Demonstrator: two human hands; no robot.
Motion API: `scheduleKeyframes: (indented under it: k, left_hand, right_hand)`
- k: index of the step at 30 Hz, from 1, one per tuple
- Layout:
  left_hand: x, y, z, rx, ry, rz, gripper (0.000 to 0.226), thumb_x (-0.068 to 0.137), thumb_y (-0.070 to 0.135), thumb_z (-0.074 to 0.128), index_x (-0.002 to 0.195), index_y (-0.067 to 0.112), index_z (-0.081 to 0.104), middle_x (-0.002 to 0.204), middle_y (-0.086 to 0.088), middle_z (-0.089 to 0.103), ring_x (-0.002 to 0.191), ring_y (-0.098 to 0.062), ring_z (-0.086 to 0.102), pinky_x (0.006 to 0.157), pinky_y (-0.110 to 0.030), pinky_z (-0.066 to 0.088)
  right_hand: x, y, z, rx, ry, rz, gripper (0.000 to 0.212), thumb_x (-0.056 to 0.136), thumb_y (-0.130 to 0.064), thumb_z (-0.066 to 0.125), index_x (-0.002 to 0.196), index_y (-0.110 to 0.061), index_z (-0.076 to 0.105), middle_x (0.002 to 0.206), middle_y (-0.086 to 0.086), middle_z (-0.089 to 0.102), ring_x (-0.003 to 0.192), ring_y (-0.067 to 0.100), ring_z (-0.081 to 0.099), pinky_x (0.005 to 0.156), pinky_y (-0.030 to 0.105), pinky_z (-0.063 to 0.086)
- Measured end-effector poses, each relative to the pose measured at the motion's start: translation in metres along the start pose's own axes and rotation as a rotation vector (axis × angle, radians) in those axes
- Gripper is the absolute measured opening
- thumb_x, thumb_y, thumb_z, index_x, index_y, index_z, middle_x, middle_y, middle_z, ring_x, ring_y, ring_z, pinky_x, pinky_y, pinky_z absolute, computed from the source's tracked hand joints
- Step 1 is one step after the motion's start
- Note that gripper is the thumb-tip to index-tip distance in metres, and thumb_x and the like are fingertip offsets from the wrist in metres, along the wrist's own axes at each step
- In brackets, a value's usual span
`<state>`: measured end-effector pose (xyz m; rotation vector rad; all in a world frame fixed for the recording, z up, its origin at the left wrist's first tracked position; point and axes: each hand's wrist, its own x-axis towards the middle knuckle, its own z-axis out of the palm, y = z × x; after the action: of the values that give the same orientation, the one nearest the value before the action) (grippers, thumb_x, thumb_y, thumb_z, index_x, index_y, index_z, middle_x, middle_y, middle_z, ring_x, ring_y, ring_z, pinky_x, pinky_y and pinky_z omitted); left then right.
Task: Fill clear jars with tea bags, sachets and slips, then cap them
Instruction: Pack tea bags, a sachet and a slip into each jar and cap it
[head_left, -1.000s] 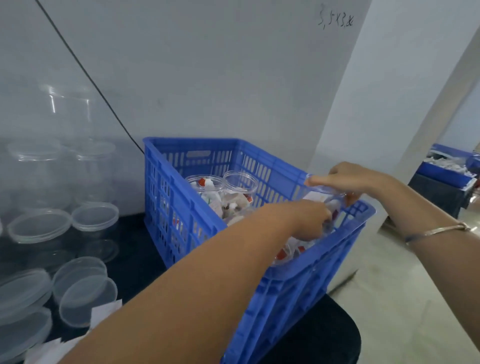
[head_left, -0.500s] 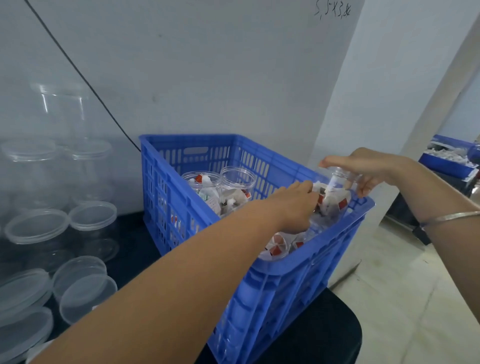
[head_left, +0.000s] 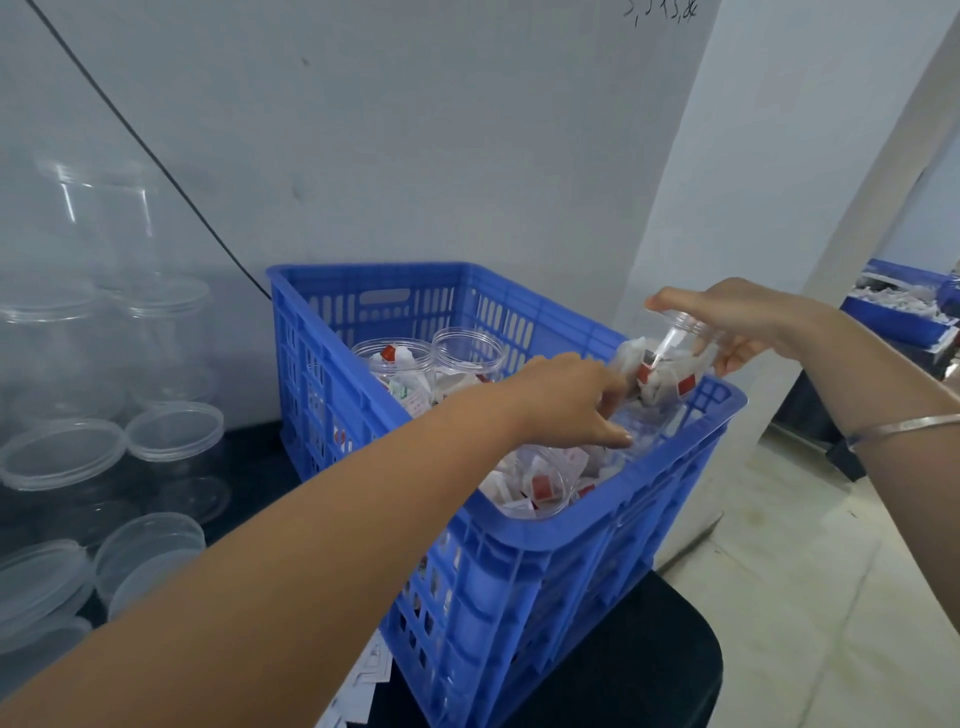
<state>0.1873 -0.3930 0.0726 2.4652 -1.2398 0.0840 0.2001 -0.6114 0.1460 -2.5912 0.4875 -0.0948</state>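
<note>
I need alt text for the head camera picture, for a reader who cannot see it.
A person's right hand holds a filled clear jar by its rim over a blue crate of other jars, while the left hand reaches toward it. Clear lids lie at left.

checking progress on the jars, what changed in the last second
The right hand, gripping the filled jar by its top, has lifted it from low at the crate's far right corner to above the rim, tilted. The left hand has uncurled, and its fingers now reach toward the jar's lower part. The crate, the back jars and the lids on the left stayed put.
</note>
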Motion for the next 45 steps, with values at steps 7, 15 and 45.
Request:
scheduleKeyframes:
  k: [7,15,45]
  left_hand:
    - [-0.023,-0.011,-0.010,-0.200,-0.110,-0.089,0.041,0.082,0.046,0.071,0.064,0.012,0.060,0.056,0.002,0.050,0.052,-0.010,0.042,0.052,-0.021,0.034]
    - [-0.031,-0.011,-0.003,-0.273,-0.118,-0.128,0.042,0.087,0.044,0.067,0.072,0.004,0.066,0.068,-0.005,0.069,0.045,0.005,0.048,0.049,-0.010,0.035]
    - [-0.036,-0.007,-0.010,-0.367,0.143,-0.156,0.018,0.090,0.030,0.066,0.083,0.014,0.072,0.091,0.004,0.072,0.091,-0.009,0.064,0.087,-0.029,0.050]
  right_hand:
    - [0.003,-0.007,0.013,-0.267,-0.168,-0.089,0.061,0.076,-0.065,0.071,0.102,-0.011,0.061,0.102,0.009,0.063,0.064,0.024,0.074,0.055,0.030,0.061]
    - [0.008,-0.023,0.042,-0.425,-0.540,0.024,0.055,0.075,-0.035,0.084,0.117,-0.023,0.050,0.109,0.009,0.049,0.073,0.027,0.074,0.073,0.038,0.063]
    - [0.006,-0.019,0.050,-0.372,-0.517,0.036,0.082,0.071,-0.085,0.032,0.107,-0.019,0.066,0.109,0.012,0.069,0.092,0.029,0.072,0.091,0.045,0.058]
